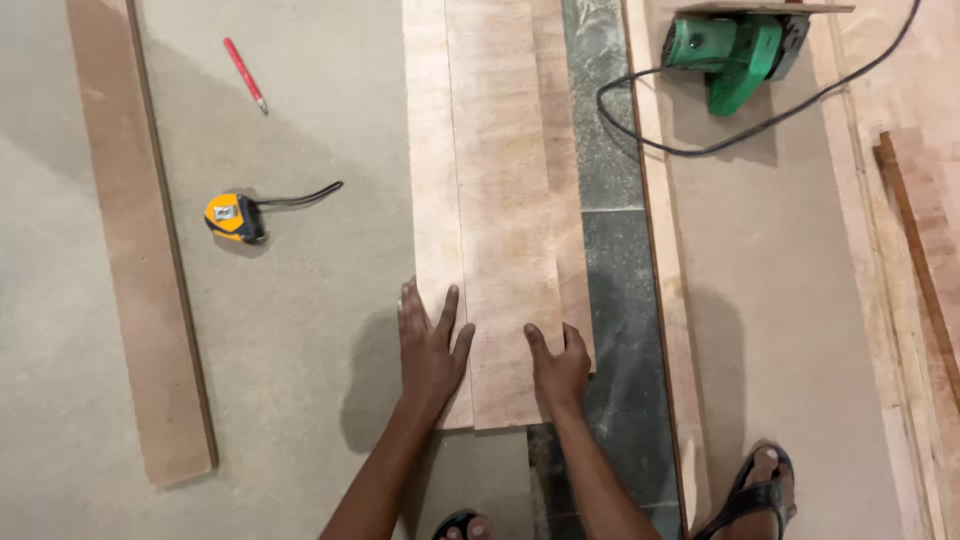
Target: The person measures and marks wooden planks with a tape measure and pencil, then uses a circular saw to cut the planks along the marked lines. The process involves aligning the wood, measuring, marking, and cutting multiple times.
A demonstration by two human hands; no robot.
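The plywood strips (500,200) lie stacked lengthwise on the floor (300,330), running from the top edge of the view down to the person's hands, with their near ends just ahead of the wrists. The left hand (430,350) lies flat and open, fingers spread, across the left edge of the stack, partly on the wood and partly over the floor beside it. The right hand (558,368) rests on the near right part of the top strip, fingers bent and pressing down on the surface; it grips nothing. To the right of the stack a dark stone band (610,250) shows in the floor. Well to the left lie a yellow tape measure (235,216) with its strap trailing, and a red pencil (245,73) further up. A long narrow board (140,240) lies at the far left. At the top right a green power saw (735,52) sits with its black cord (640,125) looping toward the stack. A sandalled foot (755,490) shows at the bottom right
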